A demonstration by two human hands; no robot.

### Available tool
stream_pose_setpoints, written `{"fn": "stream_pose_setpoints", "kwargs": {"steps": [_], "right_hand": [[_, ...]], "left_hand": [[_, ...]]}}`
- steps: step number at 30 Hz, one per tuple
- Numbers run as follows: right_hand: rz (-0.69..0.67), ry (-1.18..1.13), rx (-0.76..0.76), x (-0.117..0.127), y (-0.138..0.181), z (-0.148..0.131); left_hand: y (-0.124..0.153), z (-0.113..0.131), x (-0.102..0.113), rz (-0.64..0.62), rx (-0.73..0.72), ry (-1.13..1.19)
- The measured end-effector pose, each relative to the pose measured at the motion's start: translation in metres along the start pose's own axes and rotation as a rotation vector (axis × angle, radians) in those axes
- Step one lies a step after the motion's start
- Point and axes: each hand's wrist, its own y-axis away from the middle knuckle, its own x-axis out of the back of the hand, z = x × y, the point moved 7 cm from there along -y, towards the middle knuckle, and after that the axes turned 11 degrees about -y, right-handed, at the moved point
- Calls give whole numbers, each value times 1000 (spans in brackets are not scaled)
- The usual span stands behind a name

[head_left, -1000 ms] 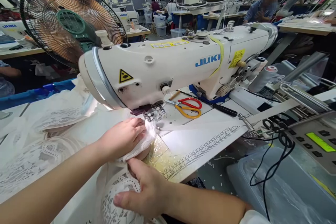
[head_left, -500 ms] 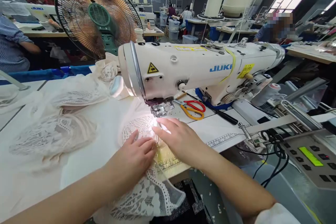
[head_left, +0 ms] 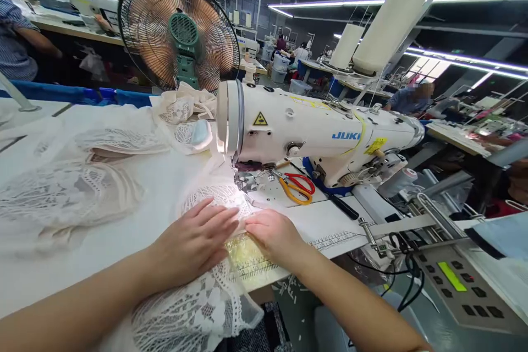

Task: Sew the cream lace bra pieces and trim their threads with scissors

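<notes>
White lace fabric (head_left: 193, 308) runs from under the presser foot of a JUKI sewing machine (head_left: 264, 126) down over the table's front edge. My left hand (head_left: 196, 239) lies flat on the lace just in front of the needle area, fingers stretched out and slightly apart. Beside it, my right hand (head_left: 274, 234) pinches the fabric's edge between thumb and curled fingers, close to the foot. Bright light washes out the cloth at the needle, so the stitching there cannot be made out.
Red-and-yellow-handled snips (head_left: 299, 187) and a black-handled screwdriver (head_left: 343, 206) lie right of the needle. More lace pieces (head_left: 70, 198) spread on the left. Behind stands a large fan (head_left: 181, 33). A control box (head_left: 457, 280) sits at right; a ruler strip (head_left: 256, 267) marks the front edge.
My view has tilted and shifted. My right hand has drawn back from the presser foot, its fingers going from outstretched to a pinch. My left hand has flattened over the lace.
</notes>
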Motion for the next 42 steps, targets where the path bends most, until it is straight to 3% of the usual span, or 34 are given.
{"fn": "stream_pose_setpoints", "kwargs": {"steps": [6,14,24,31,34,42], "right_hand": [[77,-52,-3,1,11,-10],[-30,-157,-99,1,4,-7],[-128,-120,-170,4,-22,2],[-247,6,-217,2,-37,4],[-243,23,-213,0,-38,4],[-182,5,-184,-2,-34,7]], "left_hand": [[-3,-10,-19,-95,-80,192],[-14,-31,-24,-37,-211,264],[-25,-57,-34,-61,-177,350],[-27,-79,-57,-124,-173,314],[-31,-87,-57,-74,-195,321],[-41,-107,-66,-106,-157,315]]}}
